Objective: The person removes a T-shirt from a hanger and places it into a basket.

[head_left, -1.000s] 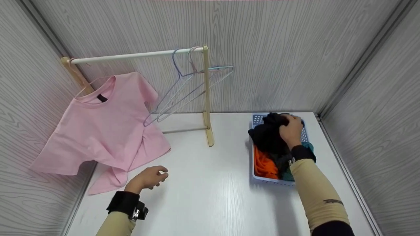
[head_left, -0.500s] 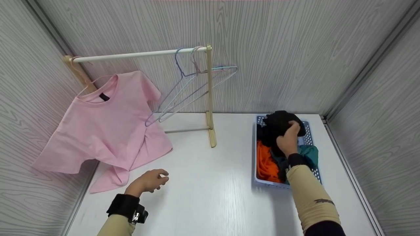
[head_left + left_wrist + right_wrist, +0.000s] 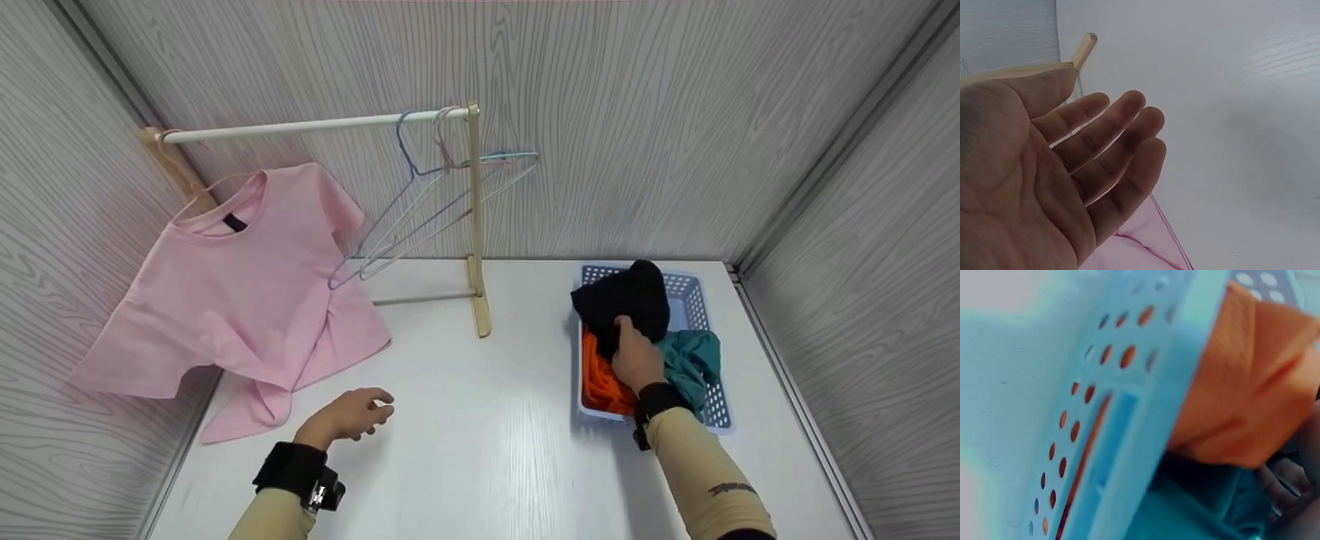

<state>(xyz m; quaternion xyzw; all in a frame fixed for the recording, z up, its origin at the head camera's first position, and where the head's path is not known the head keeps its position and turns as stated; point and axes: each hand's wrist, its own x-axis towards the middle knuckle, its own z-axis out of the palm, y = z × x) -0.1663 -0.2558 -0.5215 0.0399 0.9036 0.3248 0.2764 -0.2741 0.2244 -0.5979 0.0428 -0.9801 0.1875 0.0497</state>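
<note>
In the head view, a light blue plastic basket with perforated walls (image 3: 683,285) stands on a white table (image 3: 465,435). Inside, a bright orange cloth garment (image 3: 600,384) lies at the near left, a bunched teal cloth garment (image 3: 688,360) at the right, and a crumpled black cloth garment (image 3: 630,300) at the far left, over the rim there. The right hand (image 3: 637,358) grips the black garment by its near part; that hand and its forearm, in a beige sleeve (image 3: 701,465), hide part of the near wall. The left hand (image 3: 349,415) hovers above the table, holding nothing, its thumb near the fingertips. Beyond it a pink cloth T-shirt (image 3: 240,292) hangs from a white rod (image 3: 300,126), its hem trailing on the table. Slim pastel hangers (image 3: 406,154) hang at the rod's right end, crossed by a pale wooden post (image 3: 477,225).

In the left wrist view, the left palm shows with fingers loosely bent, the pink cloth beneath them.

In the right wrist view, orange cloth shows through the basket's holes and bulges beside teal fabric; the right fingers curl at the edge, though blur makes it hard to tell what they pinch there
</note>
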